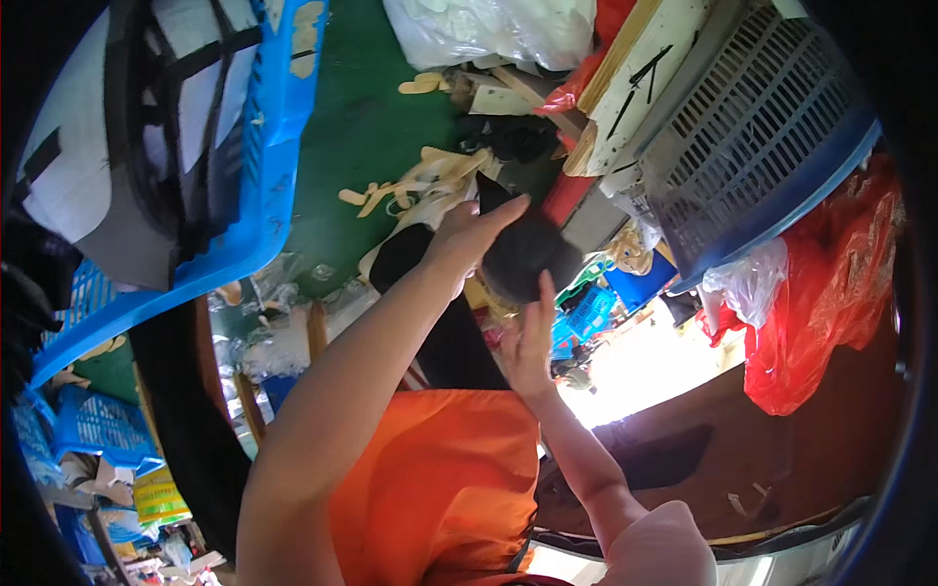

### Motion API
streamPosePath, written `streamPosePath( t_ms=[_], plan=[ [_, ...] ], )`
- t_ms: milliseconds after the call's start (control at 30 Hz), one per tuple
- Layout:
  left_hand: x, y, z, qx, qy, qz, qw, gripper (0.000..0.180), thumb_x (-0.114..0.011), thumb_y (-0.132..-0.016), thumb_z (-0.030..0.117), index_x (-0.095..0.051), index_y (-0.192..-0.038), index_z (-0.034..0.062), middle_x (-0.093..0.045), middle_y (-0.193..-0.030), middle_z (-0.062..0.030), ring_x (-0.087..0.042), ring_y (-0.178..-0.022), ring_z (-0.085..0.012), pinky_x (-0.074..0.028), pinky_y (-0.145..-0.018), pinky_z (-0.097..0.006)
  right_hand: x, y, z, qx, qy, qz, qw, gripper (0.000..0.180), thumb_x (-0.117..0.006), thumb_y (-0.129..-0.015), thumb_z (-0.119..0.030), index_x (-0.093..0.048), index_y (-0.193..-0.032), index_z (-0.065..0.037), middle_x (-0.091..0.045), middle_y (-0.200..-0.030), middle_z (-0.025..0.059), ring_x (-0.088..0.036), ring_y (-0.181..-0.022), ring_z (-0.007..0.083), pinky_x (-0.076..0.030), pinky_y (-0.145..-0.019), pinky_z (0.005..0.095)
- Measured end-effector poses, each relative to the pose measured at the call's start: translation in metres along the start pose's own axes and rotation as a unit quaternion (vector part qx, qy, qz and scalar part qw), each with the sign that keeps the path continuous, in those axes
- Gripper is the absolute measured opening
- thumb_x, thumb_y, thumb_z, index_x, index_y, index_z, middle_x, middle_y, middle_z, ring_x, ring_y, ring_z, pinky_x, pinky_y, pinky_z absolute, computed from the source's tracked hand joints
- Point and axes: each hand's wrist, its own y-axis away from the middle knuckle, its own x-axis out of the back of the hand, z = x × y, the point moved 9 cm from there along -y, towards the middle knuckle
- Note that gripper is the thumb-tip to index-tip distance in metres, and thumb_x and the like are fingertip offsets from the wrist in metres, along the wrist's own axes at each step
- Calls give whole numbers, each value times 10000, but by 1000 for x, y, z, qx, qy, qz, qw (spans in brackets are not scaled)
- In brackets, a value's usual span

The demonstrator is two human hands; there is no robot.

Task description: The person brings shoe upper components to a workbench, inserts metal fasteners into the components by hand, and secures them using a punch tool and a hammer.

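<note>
A black, soft-looking piece (532, 249), broad and rounded with a pointed upper corner, is held up in the middle of the head view. My left hand (469, 239) grips its left side, the thumb lying across the front and the other fingers partly hidden behind it. At its lower edge my right hand (531, 342) pinches the piece, one fingertip on the front; the rest of the grip is partly hidden. Slight blur keeps me from telling the piece's exact kind. Below my hands, an orange apron (440, 479) covers my lap.
At left stands a blue basket (278, 186) with black and white cut pieces. Pale, flat cut-outs (445, 171) lie on the green surface (362, 88) beyond my hands. A grey-blue crate (752, 127) and a red plastic bag (811, 313) are at right. A white bag (493, 29) sits at the far side.
</note>
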Motion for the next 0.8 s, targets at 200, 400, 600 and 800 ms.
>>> streamPosePath(
  t_ms=[200, 400, 600, 800],
  plan=[
    [47, -42, -51, -91, -149, -8, 985, 202, -622, -729, 42, -652, -914, -35, -657, -748, -77, -609, -674, -140, -463, -610, -297, -6, 13, 72, -162, -154, -46, 974, 239, -473, -947, -143, -580, -1094, 12, -563, -1155, 209, -621, -929, 224, -490, -791, 337],
    [9, -4, -95, 100, -326, -178, 923, 234, -669, -773, 45, -630, -993, -25, -664, -926, -84, -590, -856, -145, -437, -789, -291, -62, -61, 156, -31, 161, -190, 968, 543, -594, -864, -195, -389, -1365, -168, -381, -1395, 135, -617, -965, 329, -534, -706, 378],
    [46, -32, -142, 57, -270, -123, 953, 185, -671, -766, 49, -590, -925, -1, -588, -747, -45, -544, -668, -133, -428, -601, -305, -187, -132, 98, 167, 145, -315, 923, 666, -667, -747, -114, -396, -1347, -213, -420, -1285, 156, -605, -930, 358, -522, -756, 429],
    [162, -9, -103, 237, -264, 6, 935, 214, -643, -717, 78, -463, -833, 69, -354, -585, 26, -350, -425, -85, -225, -373, -258, -131, -66, 160, 158, 165, -286, 931, 335, -639, -756, -133, -582, -1086, -122, -587, -1051, 118, -625, -859, 296, -520, -710, 434]
  ],
)
